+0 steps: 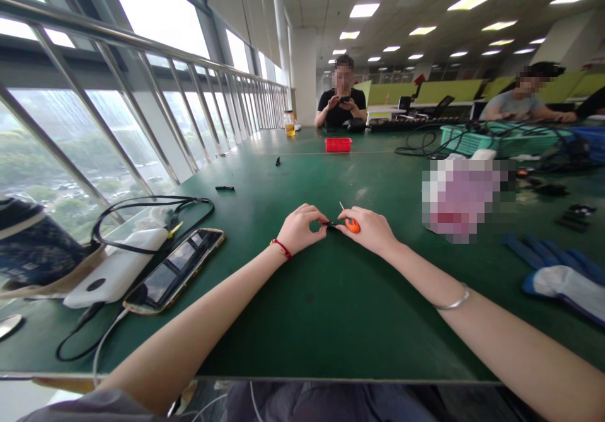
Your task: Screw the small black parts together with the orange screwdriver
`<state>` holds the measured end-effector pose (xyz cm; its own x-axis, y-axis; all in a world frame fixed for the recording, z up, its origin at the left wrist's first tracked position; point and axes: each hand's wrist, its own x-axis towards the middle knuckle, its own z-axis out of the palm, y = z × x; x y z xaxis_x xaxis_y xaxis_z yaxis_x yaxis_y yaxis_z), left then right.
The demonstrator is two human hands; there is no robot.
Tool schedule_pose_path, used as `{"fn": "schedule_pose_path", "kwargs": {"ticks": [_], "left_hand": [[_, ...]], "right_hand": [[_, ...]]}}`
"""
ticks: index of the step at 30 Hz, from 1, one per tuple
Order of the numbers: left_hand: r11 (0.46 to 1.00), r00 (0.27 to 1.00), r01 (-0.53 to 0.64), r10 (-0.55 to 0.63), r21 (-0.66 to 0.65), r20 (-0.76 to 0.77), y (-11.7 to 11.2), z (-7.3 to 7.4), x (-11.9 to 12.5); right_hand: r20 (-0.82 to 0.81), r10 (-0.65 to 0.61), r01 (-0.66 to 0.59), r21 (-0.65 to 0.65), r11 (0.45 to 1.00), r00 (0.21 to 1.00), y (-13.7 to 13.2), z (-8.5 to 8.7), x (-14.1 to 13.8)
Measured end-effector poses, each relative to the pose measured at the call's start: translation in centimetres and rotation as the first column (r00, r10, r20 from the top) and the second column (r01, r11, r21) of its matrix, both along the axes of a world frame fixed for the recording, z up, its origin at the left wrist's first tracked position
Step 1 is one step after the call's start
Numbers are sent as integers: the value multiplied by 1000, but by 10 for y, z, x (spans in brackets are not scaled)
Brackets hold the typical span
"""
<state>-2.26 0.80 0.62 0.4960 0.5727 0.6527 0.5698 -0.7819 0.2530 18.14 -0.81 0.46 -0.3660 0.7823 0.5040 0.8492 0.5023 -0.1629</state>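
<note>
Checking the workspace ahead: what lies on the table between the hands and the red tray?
In the head view, only bare green table lies between the hands and the red tray.

Two hands (302, 228) (371, 230), one phone (174, 271), one red tray (338, 144)

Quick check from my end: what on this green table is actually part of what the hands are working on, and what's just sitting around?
In hand: small black part, pinched by left hand; orange-handled tool, held by right hand.

Lying about: phone, white power bank, red tray, blue gloves, loose black piece.
</note>
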Motion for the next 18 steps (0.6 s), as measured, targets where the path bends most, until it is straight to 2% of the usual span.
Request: {"fn": "schedule_pose_path", "kwargs": {"ticks": [4,12,15,18], "left_hand": [[999,997,8,-4,53,-83,-2,-1,2],[996,990,28,-17,82,-139,-6,-1,7],[997,989,-13,24,74,-145,-8,1,7],[996,987,-51,61,66,-149,-10,3,8]], "right_hand": [[-55,110,-110,12,994,992,-3,4,4],[14,208,-208,34,977,978,-4,3,2],[-32,219,-218,40,975,975,-4,2,3],[-145,239,-241,5,970,960,-3,0,4]]}}
